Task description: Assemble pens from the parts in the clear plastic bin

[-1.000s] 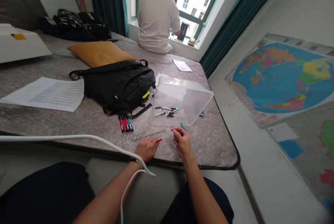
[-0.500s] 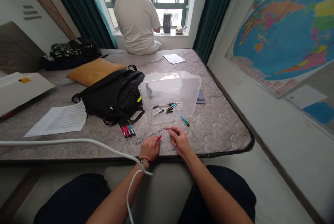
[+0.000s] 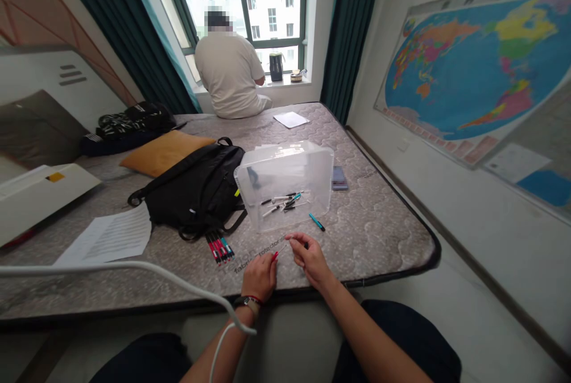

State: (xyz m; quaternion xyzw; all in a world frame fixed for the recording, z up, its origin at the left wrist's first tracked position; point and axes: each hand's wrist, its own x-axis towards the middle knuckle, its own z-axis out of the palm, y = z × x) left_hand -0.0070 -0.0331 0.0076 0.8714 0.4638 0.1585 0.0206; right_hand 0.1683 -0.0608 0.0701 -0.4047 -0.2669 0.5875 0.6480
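Observation:
Low over the front of the mattress (image 3: 379, 246), my left hand (image 3: 259, 276) is closed around a red pen (image 3: 275, 256), its thin tip pointing right. My right hand (image 3: 312, 259) pinches just beyond that tip; a small dark end shows between its fingers, but what it holds is too small to name. Behind the hands a clear plastic box (image 3: 250, 216) lies on its side, with several black, white and teal pens (image 3: 285, 202) inside. One teal pen (image 3: 317, 222) lies outside its opening. Several red and teal pens (image 3: 219, 247) lie in a row left of my hands.
A black backpack (image 3: 191, 192) rests against the box's left side, near a yellow cushion (image 3: 167, 150) and printed sheets (image 3: 109, 234). A white cable (image 3: 147, 265) crosses the left foreground. Another person (image 3: 227, 74) sits at the window, back turned. Grey cases (image 3: 339, 178) lie right of the box.
The camera view has tilted up, so everything sits lower in the picture. Both hands keep nearly the same pose, the red pen still in my left hand.

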